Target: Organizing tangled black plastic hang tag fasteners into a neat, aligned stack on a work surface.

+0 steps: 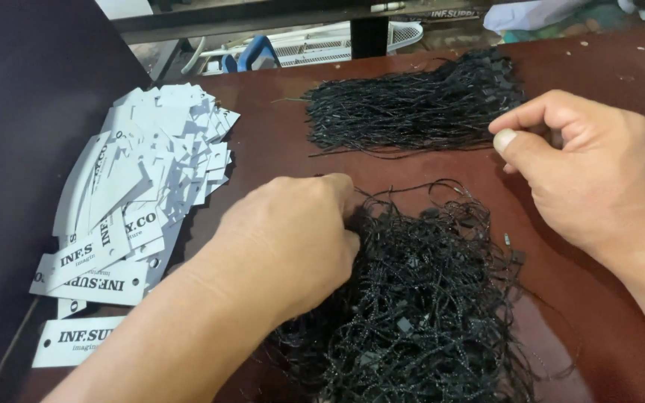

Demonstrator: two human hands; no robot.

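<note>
Cords (419, 298) sit in two black piles on the brown table (599, 67): the near one a tangle with no clear axis, the far pile (412, 104) lying left to right. Left hand (293, 246) digs curled fingers into the near tangle, fingertips buried, grip impossible to tell. Right hand (584, 164) hovers half closed, thumb meeting forefinger, contents too fine to see; white tags (143, 172) heap uncountably at left.

A heap of paper tags (143, 186) lies along the left edge of the table (599, 75). A tangled pile of cords (412, 298) lies at the near edge, centre. A straighter bundle of cords (419, 104) lies behind it, toward the far edge. The left hand (285, 246) rests on the near pile's left side; the right hand (591, 164) is to its right.
</note>
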